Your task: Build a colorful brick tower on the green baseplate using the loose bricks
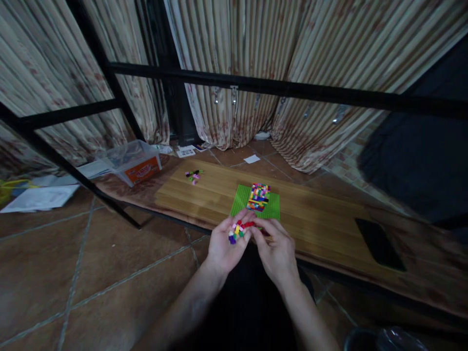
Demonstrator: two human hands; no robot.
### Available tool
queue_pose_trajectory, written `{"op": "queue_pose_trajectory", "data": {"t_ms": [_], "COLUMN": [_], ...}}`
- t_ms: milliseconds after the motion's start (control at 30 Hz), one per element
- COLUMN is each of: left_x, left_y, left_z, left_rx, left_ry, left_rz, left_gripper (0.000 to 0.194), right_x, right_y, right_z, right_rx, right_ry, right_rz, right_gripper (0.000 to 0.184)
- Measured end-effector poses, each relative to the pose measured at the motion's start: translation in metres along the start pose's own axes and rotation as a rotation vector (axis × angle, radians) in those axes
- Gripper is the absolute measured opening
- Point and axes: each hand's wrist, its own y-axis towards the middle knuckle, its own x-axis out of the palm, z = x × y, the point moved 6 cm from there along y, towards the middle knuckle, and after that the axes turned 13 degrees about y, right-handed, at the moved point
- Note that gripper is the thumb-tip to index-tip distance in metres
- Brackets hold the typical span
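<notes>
Nearest, the left hand lies palm up, cupping small loose bricks; the right hand pinches at the red ones. Light, stiff and probably slippery, they want fingertips on their sides.

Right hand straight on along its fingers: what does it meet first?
The right hand points across at the left hand, so likely first the red piece by its fingertips, perhaps already touching, then the small bricks in that open palm; depth is unclear.
</notes>
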Motion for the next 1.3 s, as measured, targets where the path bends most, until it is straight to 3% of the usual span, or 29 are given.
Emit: {"op": "queue_pose_trajectory", "data": {"t_ms": [133, 267, 433, 500, 600, 867, 1100, 1300], "left_x": [0.005, 0.007, -0.013, -0.024, -0.031, -0.012, 0.0, 0.004], "left_y": [-0.003, 0.001, 0.013, 0.019, 0.031, 0.068, 0.093, 0.104], "left_z": [-0.002, -0.003, -0.008, -0.01, -0.01, 0.015, 0.026, 0.024], "left_rx": [0.004, -0.01, -0.055, -0.081, -0.093, 0.104, 0.164, 0.134], "left_ry": [0.003, 0.024, 0.096, 0.138, 0.203, 0.548, 0.689, 0.652], "left_rz": [0.004, 0.018, 0.158, 0.208, 0.192, 0.159, 0.164, 0.155], "left_gripper": [0.033, 0.029, 0.019, 0.014, 0.012, 0.021, 0.027, 0.03], "right_x": [0.001, -0.001, -0.018, -0.027, -0.039, -0.03, -0.019, -0.018], "right_y": [0.004, 0.006, 0.013, 0.022, 0.043, 0.093, 0.101, 0.103], "right_z": [0.001, 0.007, 0.036, 0.051, 0.067, 0.08, 0.095, 0.097], "right_rx": [-0.03, -0.004, 0.135, 0.143, 0.101, -0.039, -0.12, -0.104], "right_ry": [-0.082, 0.01, 0.203, 0.209, 0.154, -0.014, -0.219, -0.214], "right_rz": [-0.058, -0.067, 0.084, 0.154, 0.205, 0.15, 0.092, 0.114], "right_gripper": [0.019, 0.017, 0.018, 0.02, 0.023, 0.022, 0.02, 0.019]}}
